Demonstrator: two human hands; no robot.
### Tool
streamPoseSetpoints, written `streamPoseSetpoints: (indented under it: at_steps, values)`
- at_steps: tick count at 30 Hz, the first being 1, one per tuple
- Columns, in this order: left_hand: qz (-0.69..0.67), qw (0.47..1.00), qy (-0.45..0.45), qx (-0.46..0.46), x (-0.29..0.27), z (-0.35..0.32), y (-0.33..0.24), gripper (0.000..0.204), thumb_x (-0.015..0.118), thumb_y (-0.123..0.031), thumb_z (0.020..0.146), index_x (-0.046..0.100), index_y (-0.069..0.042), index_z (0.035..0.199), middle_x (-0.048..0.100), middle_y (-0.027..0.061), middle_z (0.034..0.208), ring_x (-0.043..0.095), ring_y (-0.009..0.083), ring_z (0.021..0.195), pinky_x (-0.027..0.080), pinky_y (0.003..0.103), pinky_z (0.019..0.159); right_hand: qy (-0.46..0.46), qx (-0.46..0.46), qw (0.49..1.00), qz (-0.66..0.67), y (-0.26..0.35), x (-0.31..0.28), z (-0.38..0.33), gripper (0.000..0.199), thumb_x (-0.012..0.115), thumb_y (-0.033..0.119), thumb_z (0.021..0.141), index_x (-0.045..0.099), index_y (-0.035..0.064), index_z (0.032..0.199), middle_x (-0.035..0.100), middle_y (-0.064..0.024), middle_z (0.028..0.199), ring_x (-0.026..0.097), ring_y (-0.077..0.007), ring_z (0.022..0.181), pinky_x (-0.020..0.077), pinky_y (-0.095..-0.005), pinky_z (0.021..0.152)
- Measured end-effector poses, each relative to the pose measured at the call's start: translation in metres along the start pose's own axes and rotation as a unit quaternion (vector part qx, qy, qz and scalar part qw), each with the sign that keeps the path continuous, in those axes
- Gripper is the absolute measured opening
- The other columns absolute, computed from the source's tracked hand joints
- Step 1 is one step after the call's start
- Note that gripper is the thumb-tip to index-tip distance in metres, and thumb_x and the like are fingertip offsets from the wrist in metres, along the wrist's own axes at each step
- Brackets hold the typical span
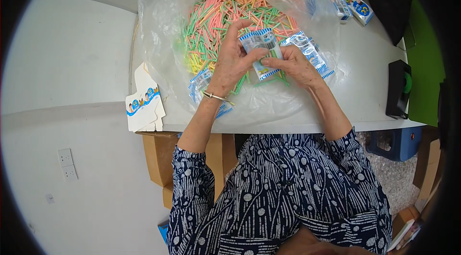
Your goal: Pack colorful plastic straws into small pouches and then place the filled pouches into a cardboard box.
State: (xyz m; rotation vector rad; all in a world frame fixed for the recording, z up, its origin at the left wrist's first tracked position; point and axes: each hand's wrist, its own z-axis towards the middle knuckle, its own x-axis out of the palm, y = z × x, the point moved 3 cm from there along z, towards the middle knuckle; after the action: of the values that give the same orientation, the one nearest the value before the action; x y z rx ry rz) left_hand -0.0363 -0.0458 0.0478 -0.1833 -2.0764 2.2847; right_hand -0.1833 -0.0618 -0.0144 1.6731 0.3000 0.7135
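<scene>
A small clear plastic packet [259, 40] with blue-striped ends and a barcode is held between both my hands, over the near side of a heap of thin sticks [218, 20] in pink, green, yellow and orange. My left hand [234, 60] pinches its left side with the thumb in front, the index finger raised above it. From the right, my right hand [297, 67] closes on its lower part, thumb across the front. Green shows through the packet. Another blue-striped packet [311, 56] lies behind my right hand, and more packets [199, 82] lie partly under my left wrist.
A large clear plastic bag [161, 24] spreads open around the sticks. Folded white cartons [146, 104] stand at the table's left front edge. Several filled packs [357, 8], a black bag [391, 5] and a black tape dispenser [399, 89] sit to the right.
</scene>
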Motion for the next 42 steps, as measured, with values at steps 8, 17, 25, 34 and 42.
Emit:
streamPoseSetpoints:
  at_steps: [8, 17, 25, 34, 42]
  values:
    - [0.074, 0.996, 0.019, -0.04, -0.012, -0.005, 0.007, 0.056, 0.068, 0.0, 0.08, 0.04, -0.002, 0.128, 0.06, 0.0074, 0.104, 0.061, 0.0132, 0.092, 0.05, 0.024, 0.078, 0.016, 0.045, 0.999, -0.001, -0.009, -0.003, 0.0, 0.025, 0.07, 0.019, 0.084, 0.068, -0.0001, 0.1, 0.068, -0.0021, 0.091, 0.06, -0.0059, 0.08, 0.0472, -0.0217, 0.073]
    - [0.21, 0.977, 0.017, 0.013, -0.018, -0.017, -0.02, 0.034, 0.073, -0.01, 0.078, 0.059, -0.001, 0.108, 0.063, 0.0044, 0.095, 0.06, 0.0099, 0.085, 0.049, 0.023, 0.073, 0.111, 0.121, 0.965, -0.206, 0.006, 0.016, -0.003, 0.028, 0.067, 0.023, 0.086, 0.068, 0.0007, 0.103, 0.064, 0.0016, 0.085, 0.055, -0.0027, 0.078, 0.0437, -0.0195, 0.073]
    - [0.156, 0.977, -0.077, -0.12, -0.091, -0.066, -0.024, 0.031, 0.073, -0.014, 0.077, 0.061, -0.001, 0.104, 0.064, 0.0029, 0.087, 0.058, 0.009, 0.078, 0.047, 0.023, 0.072, -0.218, -0.145, 0.894, -0.365, 0.043, -0.035, -0.033, 0.036, 0.067, 0.023, 0.083, 0.063, -0.0014, 0.109, 0.062, -0.009, 0.108, 0.057, -0.018, 0.097, 0.0454, -0.0276, 0.082]
    - [0.524, 0.847, -0.084, 0.044, -0.126, -0.088, 0.01, 0.053, 0.075, -0.027, 0.076, 0.056, -0.005, 0.12, 0.057, 0.0132, 0.121, 0.051, 0.029, 0.114, 0.038, 0.038, 0.098, -0.279, -0.081, 0.76, -0.581, -0.007, -0.081, -0.04, 0.032, 0.068, 0.023, 0.08, 0.062, 0.0, 0.101, 0.056, -0.015, 0.111, 0.051, -0.03, 0.105, 0.0415, -0.0379, 0.089]
    - [0.406, 0.875, -0.089, 0.247, -0.04, -0.023, 0.045, 0.043, 0.074, -0.031, 0.072, 0.061, -0.006, 0.104, 0.055, 0.0145, 0.109, 0.047, 0.0324, 0.111, 0.037, 0.043, 0.097, -0.28, -0.202, 0.729, -0.591, -0.054, -0.169, -0.038, 0.022, 0.06, 0.017, 0.09, 0.063, -0.0037, 0.098, 0.059, -0.0165, 0.108, 0.054, -0.0323, 0.101, 0.041, -0.0368, 0.091]
